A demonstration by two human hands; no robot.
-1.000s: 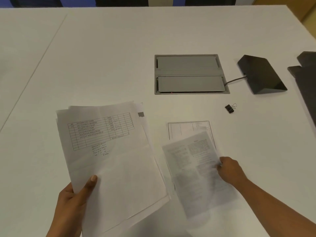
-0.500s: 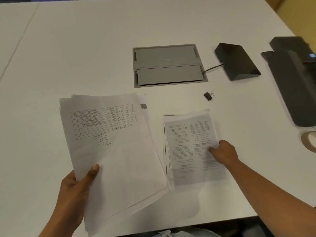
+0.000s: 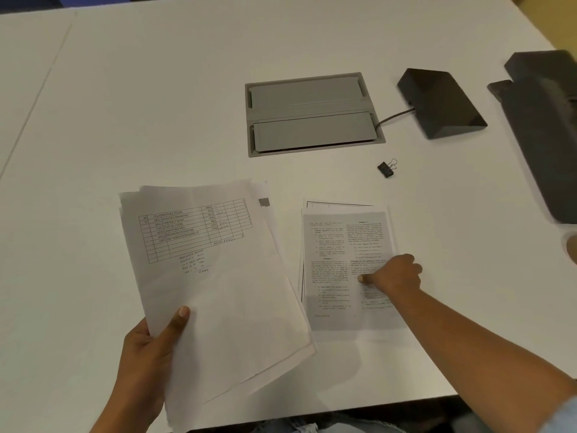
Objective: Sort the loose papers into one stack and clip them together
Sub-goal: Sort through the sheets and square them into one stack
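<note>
My left hand point(image 3: 150, 357) grips the lower left corner of a fanned bundle of papers point(image 3: 218, 276), thumb on top; its top sheet bears a printed table and handwritten sums. My right hand point(image 3: 393, 275) presses down, fingers curled, on a grey printed page point(image 3: 337, 260) that lies on other sheets point(image 3: 331, 204) on the white table point(image 3: 156, 104). A small black binder clip point(image 3: 387, 168) lies alone on the table, up and right of those sheets, apart from both hands.
A grey cable hatch point(image 3: 312, 114) is set into the table beyond the papers. A dark wedge-shaped device point(image 3: 440, 103) with a cable sits to its right. Dark flat objects point(image 3: 543, 129) lie at the right edge. The table's near edge point(image 3: 343, 415) runs below my arms.
My right hand has laid the grey printed page squarely onto the sheet on the table and now presses on it. The view has shifted right. My left hand keeps its bundle.
</note>
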